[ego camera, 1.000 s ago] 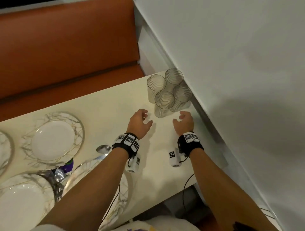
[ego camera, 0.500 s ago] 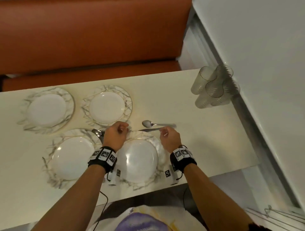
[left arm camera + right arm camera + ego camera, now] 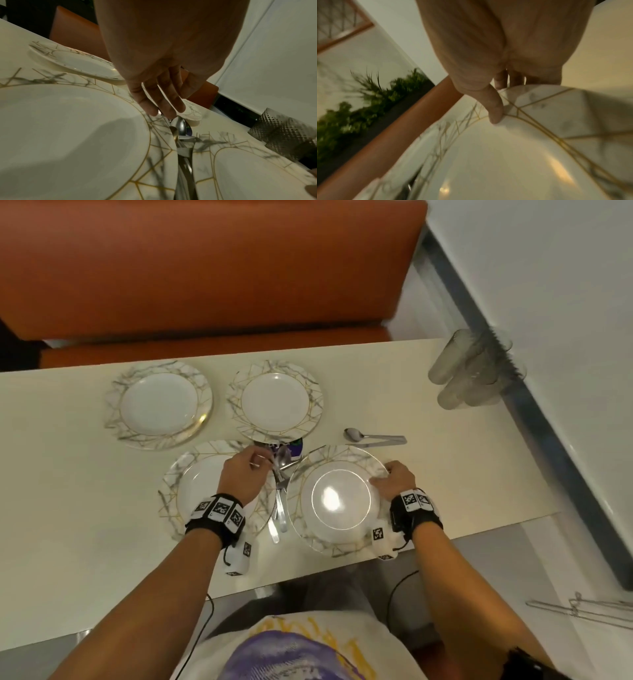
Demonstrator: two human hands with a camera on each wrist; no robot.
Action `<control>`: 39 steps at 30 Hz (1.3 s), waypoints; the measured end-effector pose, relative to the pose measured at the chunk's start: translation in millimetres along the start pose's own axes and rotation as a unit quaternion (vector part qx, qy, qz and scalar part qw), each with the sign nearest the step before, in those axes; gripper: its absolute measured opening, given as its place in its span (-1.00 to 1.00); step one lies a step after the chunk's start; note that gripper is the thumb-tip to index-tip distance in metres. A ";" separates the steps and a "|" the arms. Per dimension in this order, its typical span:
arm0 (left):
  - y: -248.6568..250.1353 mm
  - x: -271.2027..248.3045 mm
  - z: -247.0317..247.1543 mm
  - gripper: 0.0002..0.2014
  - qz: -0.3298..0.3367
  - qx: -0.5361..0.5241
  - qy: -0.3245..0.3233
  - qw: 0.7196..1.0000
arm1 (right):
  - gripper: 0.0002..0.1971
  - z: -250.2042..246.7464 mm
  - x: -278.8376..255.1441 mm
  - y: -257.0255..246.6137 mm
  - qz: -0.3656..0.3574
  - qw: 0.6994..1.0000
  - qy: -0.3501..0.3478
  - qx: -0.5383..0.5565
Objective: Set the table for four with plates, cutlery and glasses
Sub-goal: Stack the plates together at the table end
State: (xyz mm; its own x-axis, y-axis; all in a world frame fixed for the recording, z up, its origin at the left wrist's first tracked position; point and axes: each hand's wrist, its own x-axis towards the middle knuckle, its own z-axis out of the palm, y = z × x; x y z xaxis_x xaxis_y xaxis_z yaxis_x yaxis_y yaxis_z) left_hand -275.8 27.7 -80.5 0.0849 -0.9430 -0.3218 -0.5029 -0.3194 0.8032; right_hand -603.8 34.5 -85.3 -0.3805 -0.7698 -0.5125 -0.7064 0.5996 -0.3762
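Observation:
Four marbled, gold-lined plates lie on the cream table point(image 3: 445, 474). My right hand point(image 3: 380, 477) grips the right rim of the near right plate point(image 3: 337, 498), thumb point(image 3: 494, 115) on top and fingers under the edge; this plate point(image 3: 505, 162) overlaps the cutlery. A bundle of cutlery point(image 3: 279, 501) lies between the two near plates. My left hand point(image 3: 263, 465) hovers over the near left plate point(image 3: 202, 491), and its nearly straight fingertips point(image 3: 164, 112) touch the spoons point(image 3: 180, 127) at the bundle's far end. A spoon and knife point(image 3: 373, 436) lie apart. Clear glasses point(image 3: 476, 374) cluster at the far right corner.
Two more plates point(image 3: 159, 402) point(image 3: 275, 402) sit in the far row. A purple-and-green object point(image 3: 296, 448) shows under the cutlery's far end. An orange bench point(image 3: 205, 268) runs behind the table, and a white wall ledge point(image 3: 548, 371) borders its right end.
Both hands left the glasses and came back to the plates. The right hand slid to the near right plate's right rim and gripped it; the left hand shifted left onto the cutlery.

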 end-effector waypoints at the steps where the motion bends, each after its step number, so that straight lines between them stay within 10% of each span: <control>1: 0.7 0.6 -2.4 -0.88 0.007 -0.001 0.000 1.000 | -0.57 -7.5 -3.1 -2.4 -0.005 1.000 -0.004 0.019; 12: 32.8 11.8 -17.8 -0.69 0.009 -0.002 -0.034 0.999 | -0.77 -87.5 -26.5 -86.3 -0.193 0.969 0.061 0.144; 21: 30.5 24.8 -41.4 -0.41 -0.055 -0.109 0.083 0.989 | -0.67 -38.7 0.6 -161.5 -0.133 0.932 -0.021 0.338; 27: 25.5 36.9 -91.9 -0.77 -0.036 -0.198 0.253 0.946 | -0.64 -5.3 17.1 -194.3 -0.156 0.943 -0.189 0.226; 39: -0.7 37.4 -119.4 -0.67 -0.097 -0.174 0.380 0.903 | -0.59 18.4 113.2 -204.7 -0.151 0.988 -0.038 0.019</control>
State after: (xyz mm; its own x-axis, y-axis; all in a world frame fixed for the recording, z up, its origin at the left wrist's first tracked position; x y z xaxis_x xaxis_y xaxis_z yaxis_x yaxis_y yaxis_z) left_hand -169.6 -18.5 -33.3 0.7743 -0.6167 -0.1417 -0.1267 -0.3705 0.9202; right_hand -491.3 -171.3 -80.5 -0.1080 -0.8972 -0.4282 -0.7580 0.3530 -0.5484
